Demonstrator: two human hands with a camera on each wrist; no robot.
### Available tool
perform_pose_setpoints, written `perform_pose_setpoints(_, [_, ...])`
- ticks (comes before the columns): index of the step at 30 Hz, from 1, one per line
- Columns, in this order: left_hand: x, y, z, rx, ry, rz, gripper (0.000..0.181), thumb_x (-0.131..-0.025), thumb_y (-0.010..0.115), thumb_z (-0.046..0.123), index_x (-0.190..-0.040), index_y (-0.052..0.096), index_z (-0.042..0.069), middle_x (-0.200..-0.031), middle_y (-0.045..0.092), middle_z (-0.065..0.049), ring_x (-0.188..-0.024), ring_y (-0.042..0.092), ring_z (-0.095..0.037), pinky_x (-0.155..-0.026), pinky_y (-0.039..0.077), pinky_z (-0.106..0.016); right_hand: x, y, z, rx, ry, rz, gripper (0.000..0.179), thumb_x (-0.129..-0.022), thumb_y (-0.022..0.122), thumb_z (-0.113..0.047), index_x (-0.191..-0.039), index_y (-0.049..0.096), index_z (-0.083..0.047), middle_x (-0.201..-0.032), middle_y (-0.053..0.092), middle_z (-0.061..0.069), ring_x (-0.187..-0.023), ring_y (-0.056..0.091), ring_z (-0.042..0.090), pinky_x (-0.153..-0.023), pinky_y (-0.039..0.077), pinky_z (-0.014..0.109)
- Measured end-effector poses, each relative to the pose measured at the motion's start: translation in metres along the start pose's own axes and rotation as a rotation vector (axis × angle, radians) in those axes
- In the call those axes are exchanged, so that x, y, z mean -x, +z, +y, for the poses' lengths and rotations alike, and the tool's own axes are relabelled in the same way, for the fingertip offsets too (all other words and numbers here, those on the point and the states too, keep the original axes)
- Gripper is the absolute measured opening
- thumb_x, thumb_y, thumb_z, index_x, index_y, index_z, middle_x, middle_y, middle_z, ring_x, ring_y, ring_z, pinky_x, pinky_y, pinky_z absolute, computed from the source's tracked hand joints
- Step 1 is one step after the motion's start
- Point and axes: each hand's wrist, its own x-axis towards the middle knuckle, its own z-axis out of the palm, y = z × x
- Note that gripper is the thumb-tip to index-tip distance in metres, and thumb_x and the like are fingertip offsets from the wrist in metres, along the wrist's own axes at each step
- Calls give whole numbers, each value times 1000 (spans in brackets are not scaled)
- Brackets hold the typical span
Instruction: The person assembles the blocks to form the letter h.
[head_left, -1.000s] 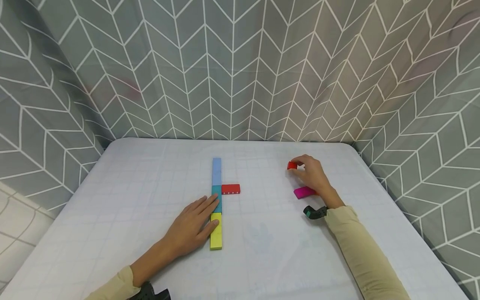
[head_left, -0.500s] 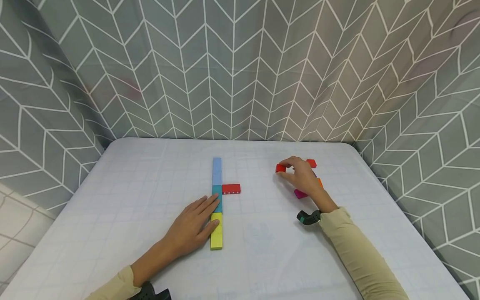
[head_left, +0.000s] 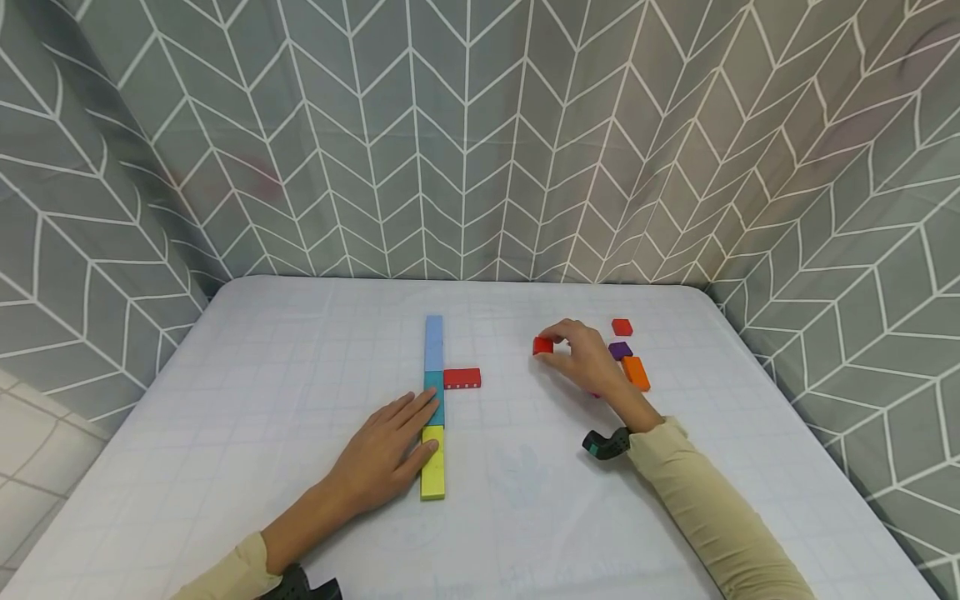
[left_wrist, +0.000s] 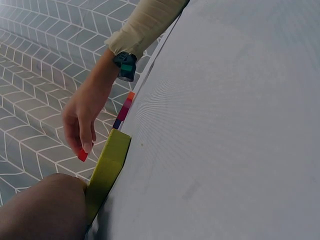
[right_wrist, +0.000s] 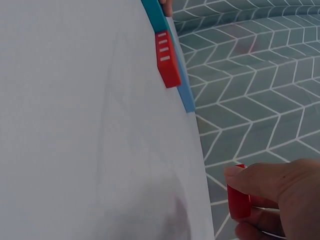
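A column of blocks lies on the table: a light blue block (head_left: 433,342) at the far end, a teal block (head_left: 431,381) in the middle and a yellow block (head_left: 432,479) nearest. Against the teal one's right side, a red block with white marks (head_left: 462,378) sticks out sideways. My left hand (head_left: 386,454) rests with extended fingers on the teal and yellow blocks. In my right hand (head_left: 585,358), a small red block (head_left: 543,346) is pinched between thumb and fingers; the right wrist view shows this red block (right_wrist: 239,200) too.
Behind my right hand lie another red block (head_left: 622,327), a purple block (head_left: 620,350) and an orange block (head_left: 636,373). A magenta block (left_wrist: 123,111) shows in the left wrist view, mostly hidden in the head view. A patterned curtain (head_left: 480,142) surrounds the white table (head_left: 322,333).
My right hand has moved left with the small red block, uncovering the other red, purple and orange blocks. My left hand and the column stay in place.
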Motion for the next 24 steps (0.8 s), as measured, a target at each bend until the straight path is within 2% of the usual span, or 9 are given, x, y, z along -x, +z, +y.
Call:
perform_pose_setpoints(9, [0, 1, -1, -2, 5, 7, 64, -105, 58, 40, -158, 45, 7, -166, 36, -5, -149, 36, -35, -119, 31, -54, -2, 12, -9, -9, -88, -5, 27, -89, 84, -8, -114, 76, -1, -106, 71, 9, -101, 63, 30, -91, 56, 48])
perform_pose_setpoints(19, [0, 0, -1, 3, -3, -5, 63, -106, 58, 40, -158, 45, 7, -166, 36, -4, -149, 36, -35, -118, 32, -54, -5, 30, -21, -13, -70, -96, 31, -90, 82, -8, -119, 75, -1, -109, 70, 8, -104, 62, 28, -94, 56, 44])
perform_pose_setpoints(24, [0, -1, 0, -6, -4, 0, 63, -105, 59, 39, -158, 46, 7, -165, 37, -5, -148, 37, -35, -118, 33, -54, -7, 35, -28, -11, -99, -111, 30, -90, 83, -8, -118, 75, -1, -107, 70, 8, -102, 63, 27, -93, 56, 42])
